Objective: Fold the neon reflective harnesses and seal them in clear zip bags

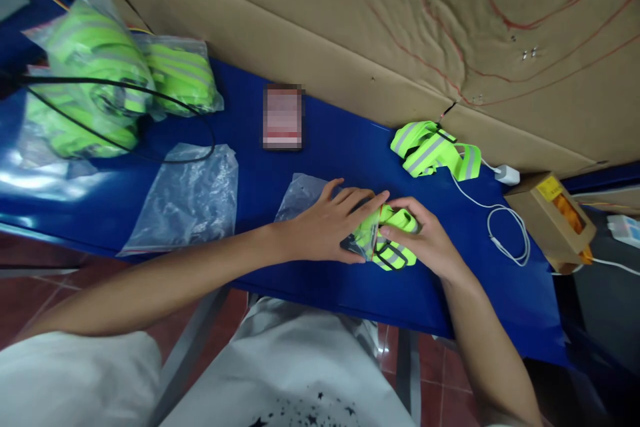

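Observation:
A bundled neon-yellow reflective belt (400,257) with grey stripes and a black buckle lies partly inside a clear zip bag (300,195) near the table's front edge. My left hand (330,223) covers the bag, its fingers and thumb around the bag's mouth. On the bundle's right side, my right hand (430,240) grips the part that sticks out, thumb on top and fingers at the back. Behind my right hand rests a loose neon-yellow reflective belt (430,150). To the left lies a flat clear plastic bag (193,193).
Bagged neon-yellow belts (100,73) are piled at the back left, with a black cable (200,157) looping before them. A blurred reddish box (283,117) stands at the back. A white cable (525,240) and cardboard box (545,227) are on the right of the blue table (340,137).

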